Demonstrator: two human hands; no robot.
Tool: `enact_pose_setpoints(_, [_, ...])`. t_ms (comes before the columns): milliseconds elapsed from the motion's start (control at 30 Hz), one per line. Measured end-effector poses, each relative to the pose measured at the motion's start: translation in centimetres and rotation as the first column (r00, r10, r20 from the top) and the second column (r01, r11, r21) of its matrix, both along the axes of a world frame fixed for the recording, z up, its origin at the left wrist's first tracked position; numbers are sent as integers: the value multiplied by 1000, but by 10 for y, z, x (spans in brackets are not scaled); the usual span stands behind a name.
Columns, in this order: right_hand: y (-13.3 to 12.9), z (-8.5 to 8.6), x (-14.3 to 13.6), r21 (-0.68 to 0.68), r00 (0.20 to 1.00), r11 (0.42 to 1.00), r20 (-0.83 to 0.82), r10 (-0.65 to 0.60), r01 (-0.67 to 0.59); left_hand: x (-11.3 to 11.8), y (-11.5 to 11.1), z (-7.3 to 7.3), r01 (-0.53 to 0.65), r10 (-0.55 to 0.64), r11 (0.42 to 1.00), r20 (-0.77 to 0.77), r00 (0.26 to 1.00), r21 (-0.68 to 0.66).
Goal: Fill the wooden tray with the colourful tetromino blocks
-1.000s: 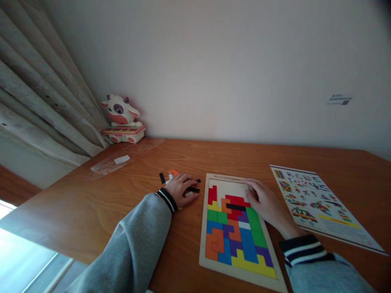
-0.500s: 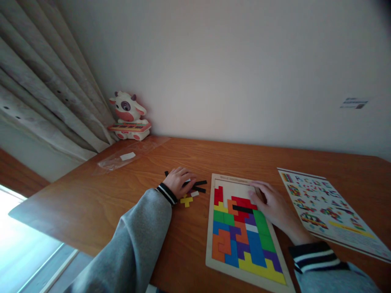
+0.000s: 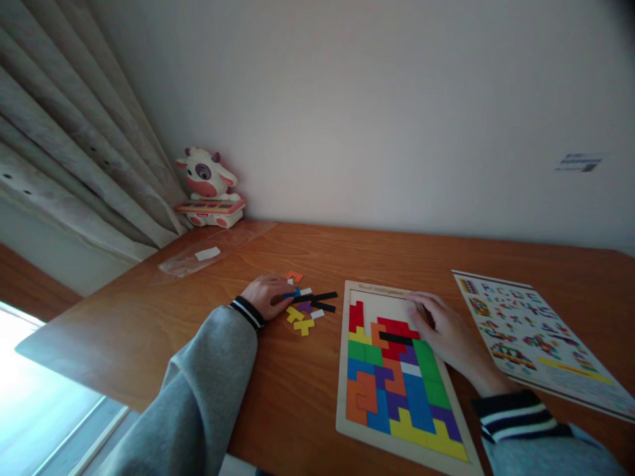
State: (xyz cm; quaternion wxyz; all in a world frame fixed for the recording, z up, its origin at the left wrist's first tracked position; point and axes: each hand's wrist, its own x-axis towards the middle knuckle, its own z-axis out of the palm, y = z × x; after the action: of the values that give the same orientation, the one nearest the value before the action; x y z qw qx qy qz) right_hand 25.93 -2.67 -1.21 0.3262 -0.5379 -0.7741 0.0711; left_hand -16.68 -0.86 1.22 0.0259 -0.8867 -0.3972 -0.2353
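Note:
My left hand (image 3: 268, 296) is at the left side of a small pile of puzzle pieces, thumb and fingers apart, fingertips by a blue piece (image 3: 296, 291); whether they touch it is unclear. Around them lie black strips (image 3: 325, 307), a purple piece (image 3: 303, 307), yellow pieces (image 3: 304, 326), white pieces (image 3: 317, 314) and an orange piece (image 3: 295, 276). My right hand (image 3: 431, 320) rests on the upper right edge of a wooden puzzle board (image 3: 341, 370), thumb and fingers apart. Coloured pieces fill most of the board; bare wood (image 3: 384, 307) shows near its top.
A printed pattern sheet (image 3: 526, 330) lies right of the board. A clear plastic bag (image 3: 186, 264) lies at the left back, in front of a cow toy with a keyboard (image 3: 208, 188). A curtain (image 3: 89, 132) hangs at left, and the wall stands behind the table (image 3: 297, 410).
My left hand has shifted left and slightly back, uncovering blue, orange, purple and yellow pieces. The right hand keeps its place on the board, and the view has tilted slightly.

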Motion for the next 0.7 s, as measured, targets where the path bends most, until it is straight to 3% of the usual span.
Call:
enact_pose_setpoints(133, [1, -1, 1, 5, 1000, 1000, 1, 5, -5, 4, 3, -6, 41, -40, 998, -23, 999, 44])
enact_pose_setpoints(267, [1, -2, 1, 12, 1000, 1000, -4, 9, -9, 7, 1, -6, 6, -2, 998, -57, 998, 69])
enact_pose_setpoints(500, [0, -1, 0, 1, 1000, 1000, -9, -2, 2, 10, -5, -2, 81, -80, 997, -51, 995, 15])
enact_pose_setpoints(700, [0, -1, 0, 5, 1000, 1000, -28, 6, -6, 12, 3, -15, 100, -99, 995, -21, 995, 7])
